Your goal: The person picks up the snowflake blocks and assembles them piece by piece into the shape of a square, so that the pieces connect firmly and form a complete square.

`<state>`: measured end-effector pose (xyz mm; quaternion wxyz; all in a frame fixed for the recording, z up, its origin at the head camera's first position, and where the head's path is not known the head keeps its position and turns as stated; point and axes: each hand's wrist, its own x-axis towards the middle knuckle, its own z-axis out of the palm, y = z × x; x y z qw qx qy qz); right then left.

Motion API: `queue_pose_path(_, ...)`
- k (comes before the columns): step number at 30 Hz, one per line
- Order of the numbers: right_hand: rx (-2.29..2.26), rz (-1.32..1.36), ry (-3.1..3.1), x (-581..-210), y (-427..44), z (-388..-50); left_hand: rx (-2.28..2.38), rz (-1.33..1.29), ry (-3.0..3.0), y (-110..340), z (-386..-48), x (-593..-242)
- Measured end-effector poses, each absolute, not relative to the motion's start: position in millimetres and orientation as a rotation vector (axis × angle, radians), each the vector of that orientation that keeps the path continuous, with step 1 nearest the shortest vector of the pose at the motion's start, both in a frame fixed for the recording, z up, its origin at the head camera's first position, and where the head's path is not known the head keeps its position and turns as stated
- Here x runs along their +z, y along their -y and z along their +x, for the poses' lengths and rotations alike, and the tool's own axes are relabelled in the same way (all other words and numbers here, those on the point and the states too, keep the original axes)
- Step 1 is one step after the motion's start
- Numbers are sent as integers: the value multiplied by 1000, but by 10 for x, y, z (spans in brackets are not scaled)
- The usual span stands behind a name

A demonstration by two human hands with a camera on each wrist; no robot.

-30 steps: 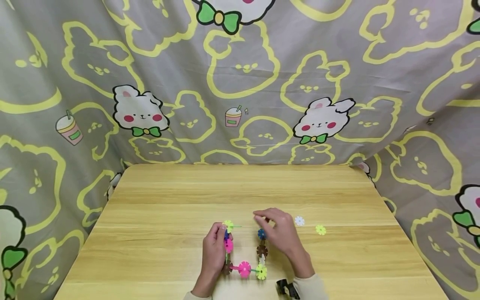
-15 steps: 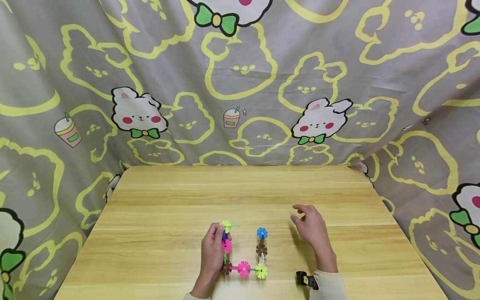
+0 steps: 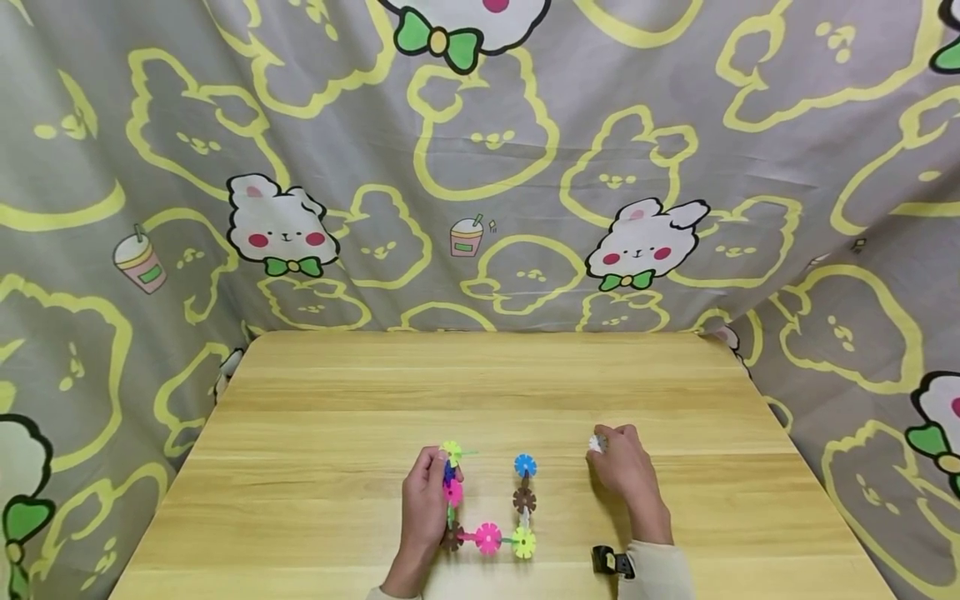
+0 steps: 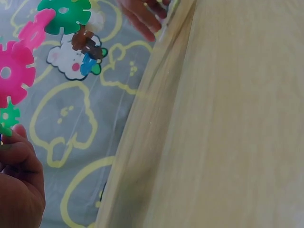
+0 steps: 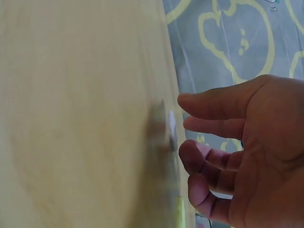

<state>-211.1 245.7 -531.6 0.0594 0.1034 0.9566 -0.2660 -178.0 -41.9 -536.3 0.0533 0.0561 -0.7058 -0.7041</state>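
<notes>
My left hand [image 3: 426,500] pinches the left side of a linked chain of notched plastic snowflake discs near its yellow end disc [image 3: 451,452]. The chain forms a U, with a pink disc [image 3: 488,538] along the near side and a blue disc [image 3: 525,465] ending the right side. In the left wrist view, a large pink disc [image 4: 14,71] stands above the fingers. My right hand [image 3: 626,462] is at a loose white snowflake disc [image 3: 597,442] on the table. The right wrist view shows its fingers [image 5: 209,102] spread, a small gap from the white disc [image 5: 172,122].
A yellow disc [image 5: 180,211] lies by the right hand, hidden behind it in the head view. The wooden table [image 3: 337,383] meets a patterned curtain [image 3: 517,208] at its back and sides. A black strap [image 3: 612,562] is at the right wrist.
My right hand has moved right from beside the blue disc, then lowered to the loose white disc. The left hand keeps its hold on the chain in nearly the same place.
</notes>
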Motion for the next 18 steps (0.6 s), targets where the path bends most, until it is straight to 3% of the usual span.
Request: queue_pose_path(18,-793,397,-2938,-5369,-2500,-2119,-2171,144,2150,410,-1773,-5349)
